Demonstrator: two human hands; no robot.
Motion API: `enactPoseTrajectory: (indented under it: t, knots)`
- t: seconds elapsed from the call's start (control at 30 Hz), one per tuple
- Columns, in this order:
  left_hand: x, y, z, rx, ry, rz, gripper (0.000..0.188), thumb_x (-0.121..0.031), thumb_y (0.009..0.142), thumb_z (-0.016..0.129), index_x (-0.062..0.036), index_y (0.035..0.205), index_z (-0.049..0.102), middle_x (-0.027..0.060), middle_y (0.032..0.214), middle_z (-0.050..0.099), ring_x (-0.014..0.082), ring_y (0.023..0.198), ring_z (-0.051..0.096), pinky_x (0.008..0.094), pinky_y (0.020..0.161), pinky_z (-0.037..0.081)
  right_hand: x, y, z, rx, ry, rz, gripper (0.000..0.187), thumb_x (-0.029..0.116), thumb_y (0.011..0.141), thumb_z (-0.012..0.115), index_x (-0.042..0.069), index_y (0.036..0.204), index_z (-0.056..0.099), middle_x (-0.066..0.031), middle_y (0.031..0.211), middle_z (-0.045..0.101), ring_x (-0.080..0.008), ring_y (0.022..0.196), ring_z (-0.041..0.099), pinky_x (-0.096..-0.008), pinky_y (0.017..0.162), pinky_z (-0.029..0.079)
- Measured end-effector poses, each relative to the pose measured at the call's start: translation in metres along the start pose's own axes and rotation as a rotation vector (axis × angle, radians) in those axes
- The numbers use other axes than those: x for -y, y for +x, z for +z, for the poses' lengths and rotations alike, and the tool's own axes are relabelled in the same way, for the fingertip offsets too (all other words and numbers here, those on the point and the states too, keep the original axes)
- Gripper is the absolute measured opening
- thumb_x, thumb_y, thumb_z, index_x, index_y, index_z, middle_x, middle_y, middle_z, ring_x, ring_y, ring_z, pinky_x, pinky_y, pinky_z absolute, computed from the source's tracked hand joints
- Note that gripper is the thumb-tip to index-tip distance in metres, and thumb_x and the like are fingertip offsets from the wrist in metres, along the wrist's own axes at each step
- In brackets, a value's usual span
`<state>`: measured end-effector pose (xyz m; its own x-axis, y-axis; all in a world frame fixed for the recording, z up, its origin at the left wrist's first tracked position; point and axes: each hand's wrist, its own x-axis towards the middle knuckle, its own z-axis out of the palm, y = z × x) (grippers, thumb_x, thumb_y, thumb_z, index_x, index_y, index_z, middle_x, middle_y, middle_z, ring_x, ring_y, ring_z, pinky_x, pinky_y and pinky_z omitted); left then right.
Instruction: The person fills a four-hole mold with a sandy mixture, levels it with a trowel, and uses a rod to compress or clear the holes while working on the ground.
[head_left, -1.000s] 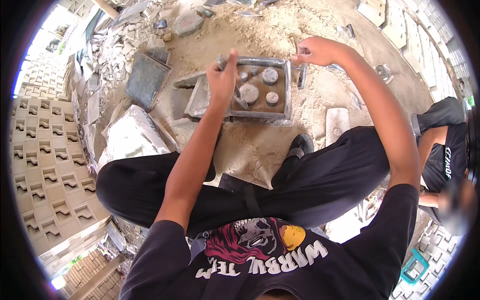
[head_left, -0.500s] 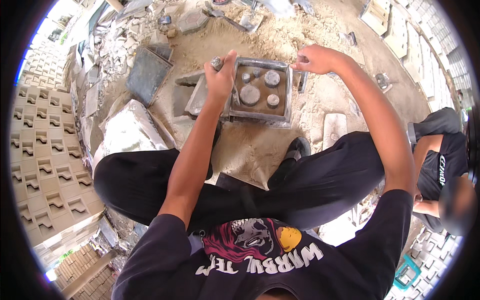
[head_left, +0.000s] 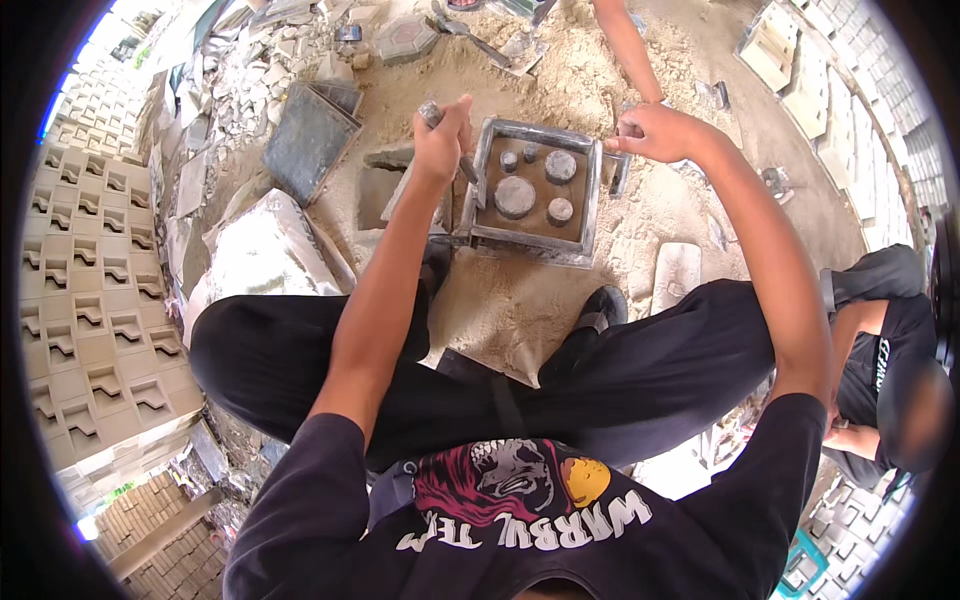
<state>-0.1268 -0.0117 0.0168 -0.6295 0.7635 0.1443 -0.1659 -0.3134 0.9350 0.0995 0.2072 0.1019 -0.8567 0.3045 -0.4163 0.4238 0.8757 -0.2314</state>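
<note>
A square metal mould [head_left: 543, 256] lies on the sand in front of me, filled with brown sandy material. Several round grey plugs of differing size, the largest a broad disc [head_left: 515, 197], stand in it. My left hand [head_left: 441, 146] is closed around a trowel with a thick, dirty handle [head_left: 430, 113]; its narrow blade [head_left: 476, 184] points down at the mould's left wall. At the mould's far right corner, my right hand [head_left: 660, 131] has its fingers curled in, thumb side by the rim. What they grip cannot be made out. A metal bracket [head_left: 619, 176] sticks out just below them.
Another person's arm [head_left: 628, 50] reaches down from the far side, its hand hidden near mine. Dark plates [head_left: 308, 140] and rubble lie left, a shovel [head_left: 475, 40] far off. Someone in dark clothes [head_left: 865, 350] sits at right. Patterned blocks [head_left: 95, 300] are stacked left.
Another person's arm has come into view beyond my right hand. The mould and both my hands sit slightly farther right and lower in the picture, as does the background.
</note>
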Motion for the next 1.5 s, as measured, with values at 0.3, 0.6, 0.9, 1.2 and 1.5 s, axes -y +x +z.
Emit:
enactPoseTrajectory:
  t: [0.3,0.6,0.9,1.2,1.5]
  knots:
    - [-0.002,-0.006,0.016,-0.054,-0.045,0.024,0.044,-0.018,0.093,0.058,-0.0120,0.053,0.040,-0.0026,0.045,0.035,0.0084,0.037,0.029,0.0292,0.038,0.019,0.003,0.000,0.003,0.034,-0.030,-0.019,0.051,0.051,0.091,0.057,0.000,0.082,0.063,-0.0174,0.080,0.066,-0.0293,0.076,0.064,-0.0401,0.070,0.049]
    - [0.006,-0.011,0.016,-0.183,0.001,0.076,0.044,-0.017,0.095,0.057,-0.0119,0.054,0.041,-0.0033,0.047,0.036,0.0075,0.038,0.031,0.0287,0.038,0.022,-0.004,0.000,0.005,-0.076,0.018,-0.099,0.053,0.051,0.091,0.057,0.002,0.073,0.060,-0.0148,0.069,0.062,-0.0267,0.064,0.058,-0.0406,0.062,0.046]
    - [0.006,-0.038,0.035,-0.194,0.154,0.072,0.047,-0.021,0.096,0.058,-0.0108,0.053,0.042,-0.0039,0.047,0.038,0.0068,0.039,0.033,0.0276,0.039,0.023,0.008,-0.015,-0.006,-0.050,-0.028,-0.007,0.046,0.048,0.092,0.059,0.003,0.085,0.062,-0.0131,0.074,0.064,-0.0255,0.068,0.060,-0.0389,0.064,0.047]
    - [0.016,-0.039,0.064,-0.325,0.204,0.130,0.041,-0.024,0.096,0.059,-0.0104,0.062,0.042,-0.0084,0.057,0.038,0.0023,0.051,0.033,0.0255,0.045,0.023,0.005,-0.017,-0.004,-0.031,-0.046,-0.014,0.046,0.047,0.091,0.060,0.002,0.085,0.063,-0.0139,0.078,0.065,-0.0268,0.071,0.061,-0.0391,0.066,0.048]
    - [0.003,-0.057,0.076,-0.166,0.076,-0.040,0.036,-0.026,0.097,0.060,-0.0108,0.066,0.051,-0.0089,0.058,0.040,0.0022,0.052,0.032,0.0239,0.046,0.023,0.018,-0.019,-0.008,-0.045,-0.016,-0.001,0.047,0.048,0.091,0.060,0.002,0.082,0.062,-0.0128,0.072,0.064,-0.0263,0.066,0.060,-0.0398,0.062,0.047]
